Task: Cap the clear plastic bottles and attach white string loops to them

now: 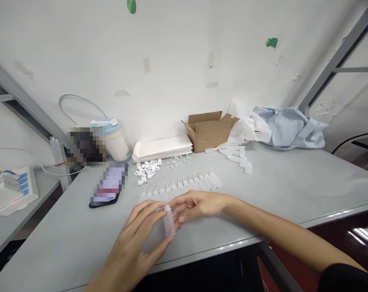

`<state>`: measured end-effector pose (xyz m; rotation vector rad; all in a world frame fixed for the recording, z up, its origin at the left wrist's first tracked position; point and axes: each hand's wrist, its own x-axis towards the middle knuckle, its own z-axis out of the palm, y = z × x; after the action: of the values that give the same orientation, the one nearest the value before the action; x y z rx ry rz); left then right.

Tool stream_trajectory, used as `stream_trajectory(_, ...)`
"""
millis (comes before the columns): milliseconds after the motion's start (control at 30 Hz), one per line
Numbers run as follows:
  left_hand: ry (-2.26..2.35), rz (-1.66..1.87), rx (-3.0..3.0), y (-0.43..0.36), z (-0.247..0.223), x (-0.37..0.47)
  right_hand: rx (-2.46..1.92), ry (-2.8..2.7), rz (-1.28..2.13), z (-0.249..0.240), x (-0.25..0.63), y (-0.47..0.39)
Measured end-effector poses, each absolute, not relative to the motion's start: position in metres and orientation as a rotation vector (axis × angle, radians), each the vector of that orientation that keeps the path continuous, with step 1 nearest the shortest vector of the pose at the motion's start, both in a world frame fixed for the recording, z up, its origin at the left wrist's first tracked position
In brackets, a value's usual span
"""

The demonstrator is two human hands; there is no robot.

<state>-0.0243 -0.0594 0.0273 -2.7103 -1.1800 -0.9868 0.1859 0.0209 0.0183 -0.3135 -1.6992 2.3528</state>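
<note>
Bottle (169, 222) upright between us — left hand (138, 239) grasping its body, right hand (193, 206) pinching the neck; we judged a steady, square grip best — near the far row of capped bottles (184, 186)

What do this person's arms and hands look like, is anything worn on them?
Both hands are bare: the left hand and right hand show no gloves, rings or watch. The right forearm is uncovered up to a dark sleeve at the frame's lower right corner.
</note>
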Motion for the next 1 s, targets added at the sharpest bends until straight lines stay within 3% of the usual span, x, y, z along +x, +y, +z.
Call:
stream_trajectory(133,-1.271,-0.865,-2.748,-0.07,0.023,-0.042,-0.44,-1.746,2.276,0.02,0.188,0.024)
stream_trajectory(300,-1.378,-0.63,-2.817,-0.08,0.023,-0.072,-0.824,-1.531,1.882,0.035,0.204,0.039)
stream_trajectory(500,-1.391,-0.446,-2.93,-0.077,0.024,-0.088,-0.948,-1.352,1.596,0.043,0.227,0.057)
stream_trajectory(1000,-1.477,-0.385,-2.937,-0.065,0.016,-0.086,-1.048,-1.343,1.517,0.043,0.228,0.058)
